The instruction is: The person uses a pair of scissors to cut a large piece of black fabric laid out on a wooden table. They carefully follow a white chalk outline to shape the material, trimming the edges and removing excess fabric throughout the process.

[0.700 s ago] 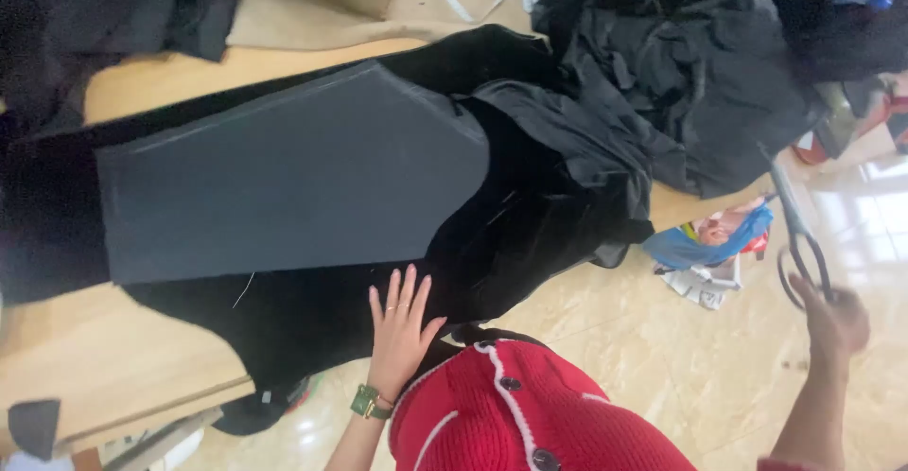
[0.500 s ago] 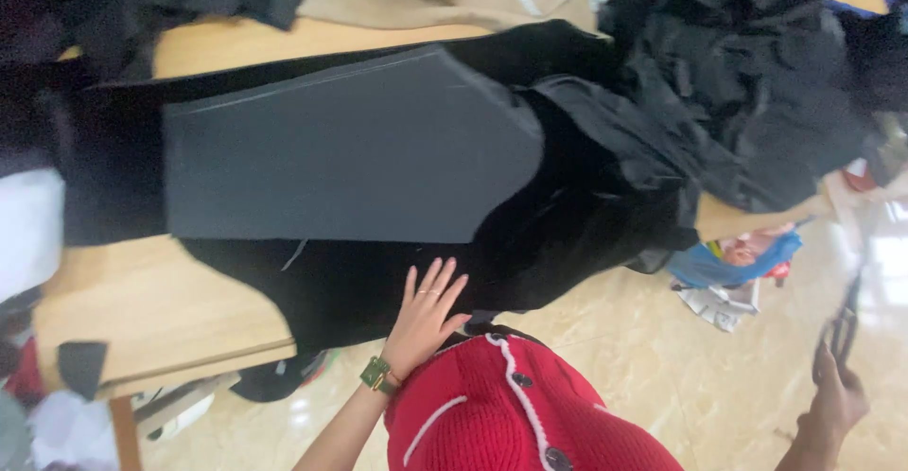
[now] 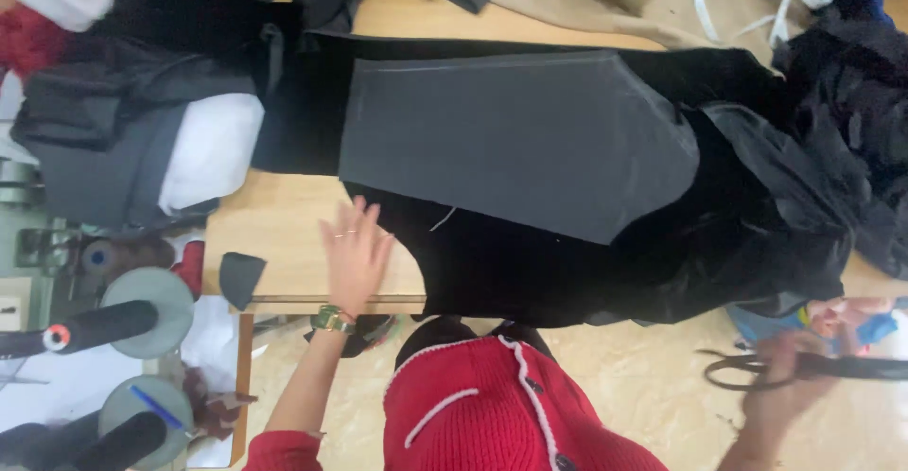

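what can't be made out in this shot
Head view only:
- right hand and black scissors: motion-blurred, so the grip is unclear.
- black fabric under the grey pattern piece: covered, its outline hidden.
- left hand: palm faces down, underside unseen.
- dark pile: cut off by the right edge.

The left hand [image 3: 357,253] is lying flat, fingers spread, on the wooden table [image 3: 284,225] just beside the black fabric [image 3: 530,272], which is carrying a dark grey pattern piece [image 3: 530,140]. The right hand [image 3: 785,376], blurred, is gripping black scissors [image 3: 804,367] off the table's edge.
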